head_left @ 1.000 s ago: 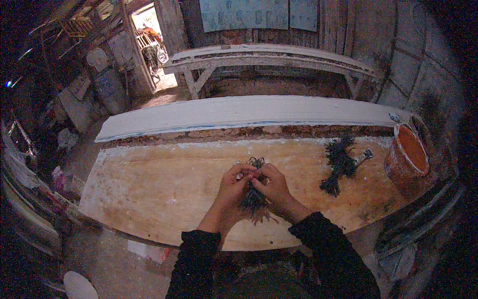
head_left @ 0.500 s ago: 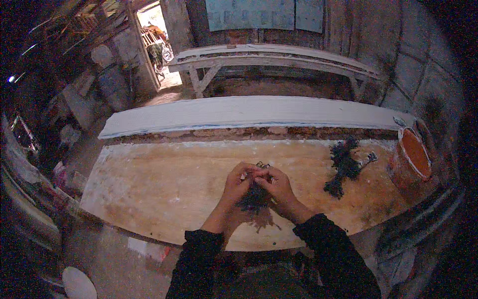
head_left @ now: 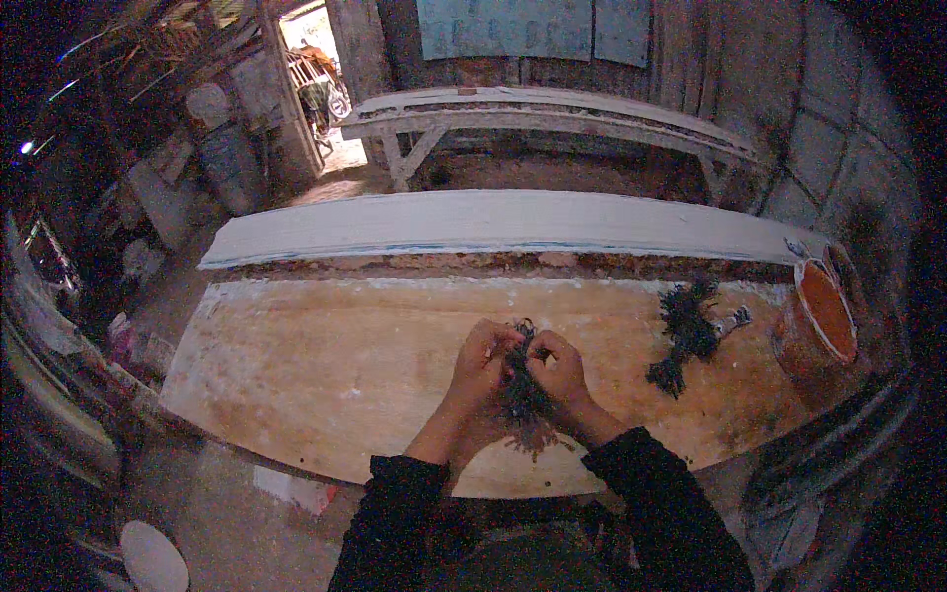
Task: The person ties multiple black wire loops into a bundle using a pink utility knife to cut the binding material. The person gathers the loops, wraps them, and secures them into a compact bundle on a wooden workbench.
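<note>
Above the middle of the wooden table, my left hand (head_left: pixel 481 357) and my right hand (head_left: pixel 557 367) are both closed around the upper part of a dark bundle of strands (head_left: pixel 526 397). Its loose, frayed ends hang down between my wrists, and a small looped tip shows above my fingers. The fingers hide the part being gripped. To the right lies a second dark, shaggy bundle (head_left: pixel 688 335), with a pale piece (head_left: pixel 735 319) sticking out of its right side. What the strands are made of, I cannot tell.
A tilted bucket (head_left: pixel 804 331) with an orange inside stands at the right end of the table (head_left: pixel 296 365). Along the far edge runs a long white board (head_left: pixel 473 222). Behind are a pale bench (head_left: pixel 562 118) and a bright doorway (head_left: pixel 321 89). A white round object (head_left: pixel 155 557) is at lower left.
My hands have drawn slightly apart at the fingertips, the right one tilting to the right. More of the dark bundle now shows between them. The bundle on the table stays put.
</note>
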The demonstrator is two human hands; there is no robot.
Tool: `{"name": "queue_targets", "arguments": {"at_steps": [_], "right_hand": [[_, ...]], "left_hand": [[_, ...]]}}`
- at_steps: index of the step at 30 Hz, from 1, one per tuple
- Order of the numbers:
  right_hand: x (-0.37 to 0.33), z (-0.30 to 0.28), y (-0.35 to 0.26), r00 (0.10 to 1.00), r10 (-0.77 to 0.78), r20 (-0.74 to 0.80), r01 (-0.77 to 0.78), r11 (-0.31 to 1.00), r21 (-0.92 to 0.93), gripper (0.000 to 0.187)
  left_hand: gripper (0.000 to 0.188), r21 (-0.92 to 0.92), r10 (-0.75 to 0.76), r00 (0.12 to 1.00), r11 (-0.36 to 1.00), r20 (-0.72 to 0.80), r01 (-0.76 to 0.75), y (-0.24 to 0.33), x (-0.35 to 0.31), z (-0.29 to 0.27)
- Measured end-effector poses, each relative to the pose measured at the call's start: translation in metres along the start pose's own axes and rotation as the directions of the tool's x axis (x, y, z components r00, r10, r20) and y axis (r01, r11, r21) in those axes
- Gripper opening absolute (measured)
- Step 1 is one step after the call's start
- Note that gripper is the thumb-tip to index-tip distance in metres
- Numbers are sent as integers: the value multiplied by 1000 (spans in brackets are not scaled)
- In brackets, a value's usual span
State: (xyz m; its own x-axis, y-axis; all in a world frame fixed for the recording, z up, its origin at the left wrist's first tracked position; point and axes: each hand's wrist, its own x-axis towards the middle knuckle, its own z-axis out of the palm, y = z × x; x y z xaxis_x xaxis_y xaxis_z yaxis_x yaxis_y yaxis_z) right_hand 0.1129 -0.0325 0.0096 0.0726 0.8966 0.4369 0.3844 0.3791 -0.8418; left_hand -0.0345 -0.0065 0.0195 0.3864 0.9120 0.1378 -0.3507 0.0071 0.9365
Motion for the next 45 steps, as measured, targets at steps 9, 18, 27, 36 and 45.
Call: {"name": "queue_targets", "arguments": {"at_steps": [9, 18, 27, 36, 45], "right_hand": [[3, 3, 4, 999, -25, 23, 22, 994, 106, 18], [2, 3, 3, 998, -29, 60, 29, 1000, 4, 19], [3, 3, 5, 996, -49, 72, 53, 997, -55, 15], [1, 4, 3, 989, -143, -23, 135, 970, -203, 13], [-2, 1, -17, 989, -144, -30, 136, 975, -176, 8]], "left_hand": [[33, 24, 102, 995, 994, -1, -102, 10, 2, 6], [30, 439, 321, 947, 848, 23, -298, 2, 8, -11], [25, 151, 530, 836, 823, 140, -547, 12, -4, 9], [26, 271, 410, 912, 879, -11, -392, -3, 4, -6], [27, -35, 251, 968, 967, -32, -252, 10, -6, 14]]}}
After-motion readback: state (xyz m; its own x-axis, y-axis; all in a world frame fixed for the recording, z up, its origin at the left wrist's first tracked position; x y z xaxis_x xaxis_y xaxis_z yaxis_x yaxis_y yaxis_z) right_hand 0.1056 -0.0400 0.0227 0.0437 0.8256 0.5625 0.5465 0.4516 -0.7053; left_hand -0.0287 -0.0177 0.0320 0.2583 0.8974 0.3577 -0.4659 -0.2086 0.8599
